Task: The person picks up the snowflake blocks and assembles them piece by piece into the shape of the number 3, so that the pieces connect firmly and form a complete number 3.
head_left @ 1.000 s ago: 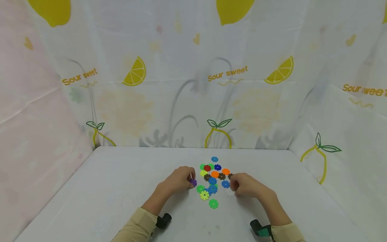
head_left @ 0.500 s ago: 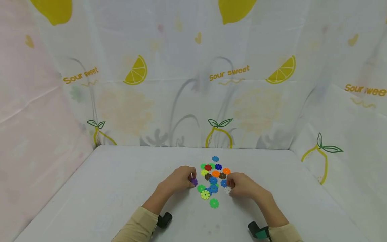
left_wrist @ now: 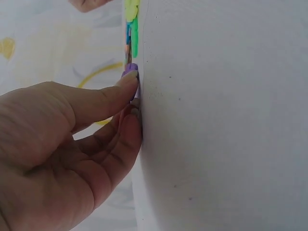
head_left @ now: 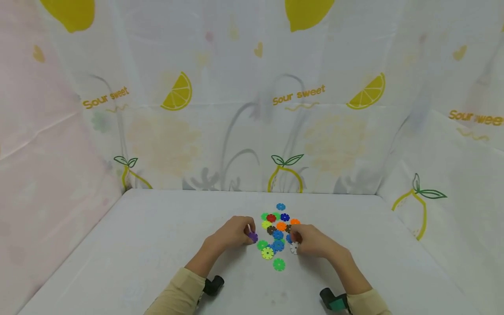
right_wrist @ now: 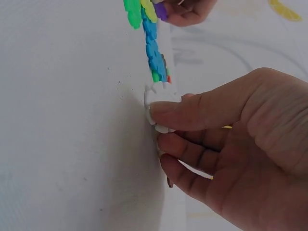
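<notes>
Curtain w/ lemon prints and "Sour sweet" lettering fills the back, behind a white table. Two forearms come in from the near edge, L sleeve and R sleeve both tan. L hand is at the left side of a loose cluster of notched discs, R hand at the right side. Dark device sits at the L wrist, dark/green device at the R. L fingers narrow: thumb + fingertips pinch a purple disc, close to the tabletop — can't tell if it touches. R fingers also narrow, thumb on one face of a white disc, others curled behind; they partly hide a blue disc and a brown disc nearby. Rest of the cluster lies on the table btwn the hands: green disc on its own nearest the person, then yellow-green disc just beside a mid-blue disc; farther up, an orange disc, red disc and dark-blue disc. Light-blue disc lies at the far end — apart from the others.
</notes>
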{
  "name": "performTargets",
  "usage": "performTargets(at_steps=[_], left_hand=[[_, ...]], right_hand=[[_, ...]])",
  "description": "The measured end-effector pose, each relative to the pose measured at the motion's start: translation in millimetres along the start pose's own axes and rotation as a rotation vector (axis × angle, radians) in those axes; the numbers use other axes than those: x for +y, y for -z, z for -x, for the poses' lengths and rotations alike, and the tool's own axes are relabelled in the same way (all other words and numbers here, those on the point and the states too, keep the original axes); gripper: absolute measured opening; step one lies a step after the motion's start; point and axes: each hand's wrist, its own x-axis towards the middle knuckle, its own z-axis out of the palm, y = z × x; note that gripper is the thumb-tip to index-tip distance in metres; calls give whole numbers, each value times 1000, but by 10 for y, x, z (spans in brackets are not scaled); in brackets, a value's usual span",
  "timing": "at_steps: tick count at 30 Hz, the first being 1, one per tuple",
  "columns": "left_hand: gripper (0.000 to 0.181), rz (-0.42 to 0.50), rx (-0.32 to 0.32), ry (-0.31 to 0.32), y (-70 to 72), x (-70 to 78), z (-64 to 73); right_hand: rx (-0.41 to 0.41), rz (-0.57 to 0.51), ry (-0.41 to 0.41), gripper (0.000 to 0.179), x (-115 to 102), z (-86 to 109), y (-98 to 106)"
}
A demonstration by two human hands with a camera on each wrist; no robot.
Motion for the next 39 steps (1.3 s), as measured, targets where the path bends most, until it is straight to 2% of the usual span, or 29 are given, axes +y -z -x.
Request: performTargets(at_steps=[11,15,21,24,32,39], left_hand=[[5,134,-7,38,31,-20,-6],[7,172,-5,65,38,-28,-13],[8,239,-1,94,51,-37,-39],[8,250,21,78,55,-14,-47],[13,358,70,47,68,-1,-63],[18,508,79,34,50,-9,-94]], right_hand=[[92,-33,21,8,17,-87,20],[135,-61,14,4,-4,-126,6],[158,-141,34,4,-67,-204,-12],[170,-160,38,3,-113,-230,-19],[200,-207,38,4,-216,-285,-11],[228,-177,88,10,-290,-335,-12]])
